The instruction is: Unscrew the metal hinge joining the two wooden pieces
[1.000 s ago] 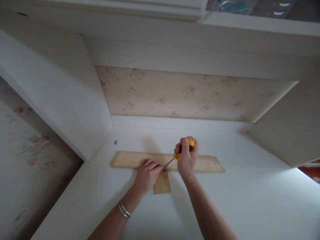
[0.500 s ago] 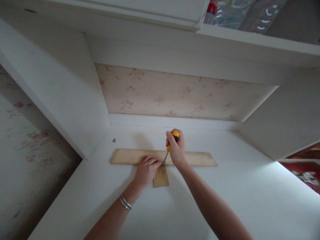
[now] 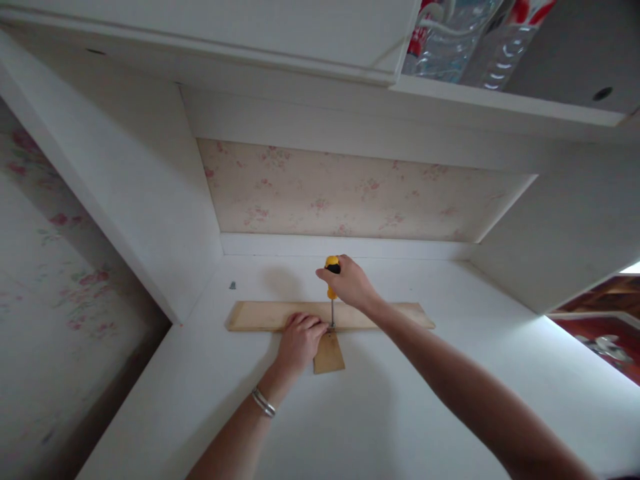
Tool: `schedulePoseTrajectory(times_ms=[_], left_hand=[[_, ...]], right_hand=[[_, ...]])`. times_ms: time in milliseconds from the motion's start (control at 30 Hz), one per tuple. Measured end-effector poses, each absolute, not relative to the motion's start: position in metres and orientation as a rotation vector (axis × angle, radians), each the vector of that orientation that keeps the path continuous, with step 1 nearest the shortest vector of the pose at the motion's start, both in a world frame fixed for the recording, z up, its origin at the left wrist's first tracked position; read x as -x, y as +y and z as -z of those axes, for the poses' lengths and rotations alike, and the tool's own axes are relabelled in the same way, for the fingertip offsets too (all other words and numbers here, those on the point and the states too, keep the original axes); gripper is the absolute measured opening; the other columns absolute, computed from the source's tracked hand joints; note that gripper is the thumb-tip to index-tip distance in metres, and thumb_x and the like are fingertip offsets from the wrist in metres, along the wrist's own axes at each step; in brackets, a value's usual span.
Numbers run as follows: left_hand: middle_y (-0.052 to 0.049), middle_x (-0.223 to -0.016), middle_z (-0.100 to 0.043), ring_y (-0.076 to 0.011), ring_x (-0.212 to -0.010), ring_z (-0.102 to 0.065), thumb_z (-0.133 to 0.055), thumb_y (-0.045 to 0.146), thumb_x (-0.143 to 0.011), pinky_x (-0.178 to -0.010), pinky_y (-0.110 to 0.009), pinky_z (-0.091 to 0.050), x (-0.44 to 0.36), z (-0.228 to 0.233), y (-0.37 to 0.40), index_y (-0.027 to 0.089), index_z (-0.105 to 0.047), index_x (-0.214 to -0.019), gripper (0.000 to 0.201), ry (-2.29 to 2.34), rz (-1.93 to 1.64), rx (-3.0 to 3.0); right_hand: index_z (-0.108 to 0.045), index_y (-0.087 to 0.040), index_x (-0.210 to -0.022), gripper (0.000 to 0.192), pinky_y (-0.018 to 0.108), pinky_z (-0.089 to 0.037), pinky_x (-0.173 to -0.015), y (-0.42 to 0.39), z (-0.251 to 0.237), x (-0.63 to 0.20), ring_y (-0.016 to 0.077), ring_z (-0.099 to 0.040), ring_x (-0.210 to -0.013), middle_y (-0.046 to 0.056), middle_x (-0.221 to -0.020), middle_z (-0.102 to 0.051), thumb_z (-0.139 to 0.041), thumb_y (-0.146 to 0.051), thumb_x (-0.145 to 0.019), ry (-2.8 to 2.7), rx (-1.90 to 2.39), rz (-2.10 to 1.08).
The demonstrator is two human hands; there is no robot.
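Gripping the yellow-and-black handle of a screwdriver (image 3: 331,280), the right hand (image 3: 350,283) was closed around its top so that the shaft stood nearly upright, its tip down at the spot where two pieces of wood met. That upright hold looked meant to put the hand's weight straight along the shaft. The left hand (image 3: 299,340) lay with its fingers curled down on the long wooden strip (image 3: 380,315), just beside the tip, apparently pinning the wood so it would not turn or slide (whether those fingers also pinched a screw could not be told). A silver bracelet (image 3: 263,402) sat on that wrist. A short wooden piece (image 3: 329,355) stuck out toward the person from the strip's near edge, at a right angle to it. Both pieces lay flat on the white shelf surface (image 3: 450,400), inside a recess backed by floral wallpaper (image 3: 350,193). One small dark screw (image 3: 232,285) lay apart near the left wall. Plastic bottles (image 3: 460,40) showed on the shelf above.
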State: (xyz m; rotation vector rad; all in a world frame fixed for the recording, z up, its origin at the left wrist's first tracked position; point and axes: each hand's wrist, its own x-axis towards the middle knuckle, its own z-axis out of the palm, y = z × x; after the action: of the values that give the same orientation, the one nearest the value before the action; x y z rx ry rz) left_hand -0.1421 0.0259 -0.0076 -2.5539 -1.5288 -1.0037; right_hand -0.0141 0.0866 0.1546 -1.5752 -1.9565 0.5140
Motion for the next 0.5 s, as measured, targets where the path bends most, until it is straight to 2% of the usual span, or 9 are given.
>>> schedulePoseTrajectory(times_ms=[100,200,267,367,500], left_hand=[[-0.003,-0.092,-0.067,-0.0177,-0.091,-0.054,-0.051,0.023,-0.088,-0.085,-0.035,-0.041,0.143,0.005,0.025,0.026,-0.069,-0.097,0.021,-1.533,1.014,2.554],[-0.003,-0.093,-0.067,-0.0176,-0.091,-0.053,-0.051,0.022,-0.088,-0.085,-0.036,-0.04,0.143,0.004,0.025,0.026,-0.069,-0.097,0.021,-1.528,1.027,2.559],[-0.003,-0.093,-0.067,-0.0177,-0.091,-0.053,-0.051,0.022,-0.088,-0.086,-0.036,-0.04,0.143,0.003,0.024,0.026,-0.069,-0.098,0.021,-1.532,1.023,2.561],[-0.003,-0.093,-0.067,-0.0177,-0.091,-0.053,-0.052,0.021,-0.088,-0.085,-0.036,-0.04,0.143,0.004,0.025,0.027,-0.069,-0.098,0.021,-1.535,1.025,2.558],[-0.003,-0.094,-0.067,-0.0179,-0.091,-0.053,-0.05,0.02,-0.089,-0.086,-0.036,-0.04,0.142,0.002,0.025,0.026,-0.069,-0.098,0.022,-1.532,1.028,2.563]], right_hand=[[-0.061,-0.019,-0.091,0.045,0.036,-0.042,-0.066,0.093,-0.183,0.009,0.0265,-0.06,-0.077,0.011,-0.083,-0.064,-0.048,-0.058,-0.073,-2.291,1.825,-0.209],[-0.065,-0.019,-0.093,0.049,0.036,-0.042,-0.064,0.1,-0.207,0.008,0.0294,-0.061,-0.081,0.014,-0.089,-0.066,-0.051,-0.059,-0.068,-2.528,1.932,-0.108],[-0.066,-0.018,-0.085,0.043,0.032,-0.042,-0.058,0.104,-0.218,0.01,0.0272,-0.062,-0.077,0.013,-0.087,-0.066,-0.055,-0.055,-0.066,-2.674,1.898,-0.171],[-0.064,-0.015,-0.072,0.034,0.028,-0.039,-0.049,0.105,-0.23,0.013,0.0216,-0.061,-0.063,0.011,-0.073,-0.066,-0.057,-0.048,-0.067,-2.826,1.808,-0.33],[-0.061,-0.012,-0.065,0.028,0.027,-0.042,-0.045,0.104,-0.237,0.018,0.0164,-0.057,-0.048,0.01,-0.063,-0.064,-0.054,-0.039,-0.072,-2.881,1.799,-0.576]])
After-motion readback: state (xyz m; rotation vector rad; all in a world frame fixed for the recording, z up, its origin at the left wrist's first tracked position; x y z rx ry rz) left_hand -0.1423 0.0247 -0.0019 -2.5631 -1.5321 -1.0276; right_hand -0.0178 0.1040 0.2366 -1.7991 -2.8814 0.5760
